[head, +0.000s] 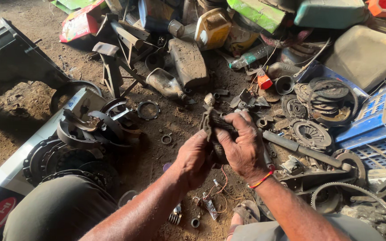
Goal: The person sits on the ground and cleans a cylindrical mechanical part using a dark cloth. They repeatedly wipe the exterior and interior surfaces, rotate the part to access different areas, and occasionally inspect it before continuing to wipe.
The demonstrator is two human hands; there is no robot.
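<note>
Packed brown earth floor [18, 111], oil-stained, strewn with workshop scrap; daylight falls from the upper left, the rest in shade.

Blue slatted plastic crate [380, 129], right edge, beside a stack of round grey metal clutch plates [325, 96]. Dark cast-metal housing [14, 56], upper left. Grimy grey plastic oil cans [188, 62], lying flat at top centre, with a yellow plastic jug [213, 27] behind. Curved dark metal brake shoes [90, 127], heaped left of centre. Large toothed steel ring gear [358, 201], lower right. Long grey steel rod [304, 151], running from the hands toward the right.

Right hand [244, 149], a red-and-yellow thread at the wrist, fingers closed over a dark greasy cloth rag [215, 125]. Left hand [193, 158], clamped on the same rag from below; both hands pressed together at centre frame, above the floor. Whatever lies inside the rag is hidden.

Progress, as judged: wiping appears under way; the rag is thoroughly soiled, and much dirty scrap lies untouched around.

Small items: thin orange wires [222, 187] and loose steel rings [166, 139] on the earth below the hands.
</note>
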